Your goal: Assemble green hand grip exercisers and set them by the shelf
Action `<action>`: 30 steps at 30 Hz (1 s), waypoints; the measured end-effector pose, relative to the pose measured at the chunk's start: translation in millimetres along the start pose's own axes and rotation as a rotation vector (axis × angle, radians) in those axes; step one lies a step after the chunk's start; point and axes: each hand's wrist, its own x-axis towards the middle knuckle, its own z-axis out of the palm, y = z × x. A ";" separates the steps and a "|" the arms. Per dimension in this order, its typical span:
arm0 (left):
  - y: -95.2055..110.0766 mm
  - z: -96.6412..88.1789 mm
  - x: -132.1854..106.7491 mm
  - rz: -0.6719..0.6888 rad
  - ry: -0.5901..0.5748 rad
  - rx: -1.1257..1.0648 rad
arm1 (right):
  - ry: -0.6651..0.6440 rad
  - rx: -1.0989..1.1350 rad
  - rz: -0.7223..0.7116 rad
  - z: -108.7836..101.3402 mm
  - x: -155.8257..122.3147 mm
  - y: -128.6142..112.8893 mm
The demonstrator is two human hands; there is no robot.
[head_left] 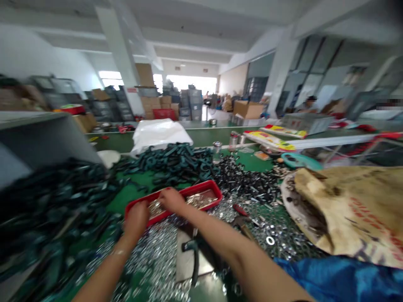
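Observation:
A long red plastic tray (217, 192) lies crosswise in the middle of the table, with small shiny metal pieces (200, 200) in it. Over its left end is my left hand (137, 214), its fingers hidden behind the back of the hand. My right hand (171, 200) reaches into the tray near its middle, fingers curled down among the pieces; anything between them cannot be made out. Below the tray, a dark green curved clamp-like part (194, 256) rests on a metal plate (184, 268). Loose shiny nuts or rings (154, 262) spread around the plate.
Dark green cast parts are heaped behind the tray (179, 161) and at left (40, 197). Black small parts (242, 178) lie to the right, near a red-handled tool (241, 209). A torn sack (355, 205) and blue cloth (340, 277) occupy the right side. Another person (310, 102) is farther back.

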 end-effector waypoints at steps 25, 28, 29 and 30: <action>52.8 28.0 -123.8 0.337 -0.162 -0.382 | -0.028 -0.360 -0.213 8.8 -179.6 95.3; 61.6 40.8 -130.5 0.351 -0.161 -0.323 | -0.023 -0.427 -0.292 10.1 -180.9 96.6; 63.1 44.2 -131.2 0.349 -0.159 -0.313 | -0.028 -0.439 -0.320 10.4 -181.6 97.3; 64.4 47.0 -131.8 0.348 -0.156 -0.304 | -0.032 -0.443 -0.342 10.8 -182.4 98.3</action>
